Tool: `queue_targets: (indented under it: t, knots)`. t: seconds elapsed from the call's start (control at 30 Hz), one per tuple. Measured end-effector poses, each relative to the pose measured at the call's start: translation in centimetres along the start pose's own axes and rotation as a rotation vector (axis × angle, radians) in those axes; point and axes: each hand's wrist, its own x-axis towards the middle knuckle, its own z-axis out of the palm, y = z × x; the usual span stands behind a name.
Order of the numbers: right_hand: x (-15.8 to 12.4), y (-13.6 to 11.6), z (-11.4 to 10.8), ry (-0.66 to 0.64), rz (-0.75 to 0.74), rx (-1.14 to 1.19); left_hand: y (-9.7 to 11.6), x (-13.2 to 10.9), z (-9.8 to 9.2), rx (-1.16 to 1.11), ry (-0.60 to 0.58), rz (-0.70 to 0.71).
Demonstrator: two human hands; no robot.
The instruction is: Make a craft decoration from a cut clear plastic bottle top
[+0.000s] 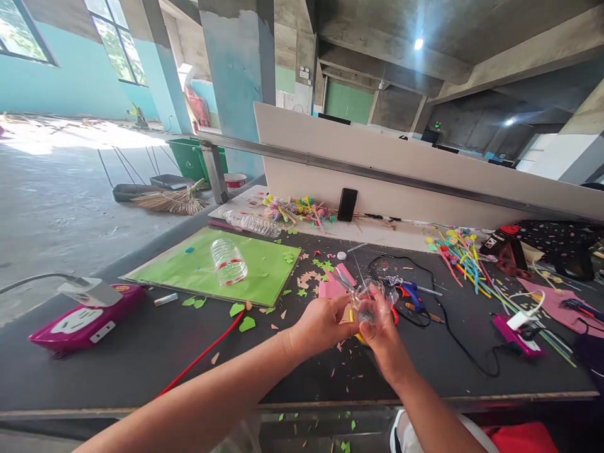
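Observation:
Both hands are closed around a crumpled piece of clear plastic (367, 313), which looks like part of a cut bottle. My left hand (321, 322) pinches it from the left, thumb and fingers together. From the other side my right hand (384, 333) wraps it, fingers curled up behind. Partly hidden behind the hands are scissors (343, 279) with metal blades and red-and-yellow handles; they appear to lie on pink paper (330, 289). A cut clear bottle piece with red marks (228, 262) lies on a green sheet (165, 267) to the left.
A blue glue gun (411, 294) with a black cord lies right of the hands. Purple power strips (89, 321) sit at both sides. Paper scraps litter the dark table (302, 377). Colourful craft stems (460, 251), a phone (347, 204) and a clear bottle (255, 223) lie farther back.

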Motion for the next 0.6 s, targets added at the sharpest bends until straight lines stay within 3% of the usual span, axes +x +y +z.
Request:
queue_targets:
  t: [0.17,0.3,0.6]
  knots:
    - [0.2,-0.4,-0.5,-0.098,0.031,0.111,-0.2,0.1,-0.9,-0.075,-0.067,0.099]
    - [0.3,-0.3,-0.7,-0.138,0.079,0.125,-1.1,0.3,-1.1,-0.078,-0.047,0.111]
    - [0.7,0.8,-0.5,-0.046,0.065,0.111,-2.3,0.4,-0.5,-0.073,0.005,0.191]
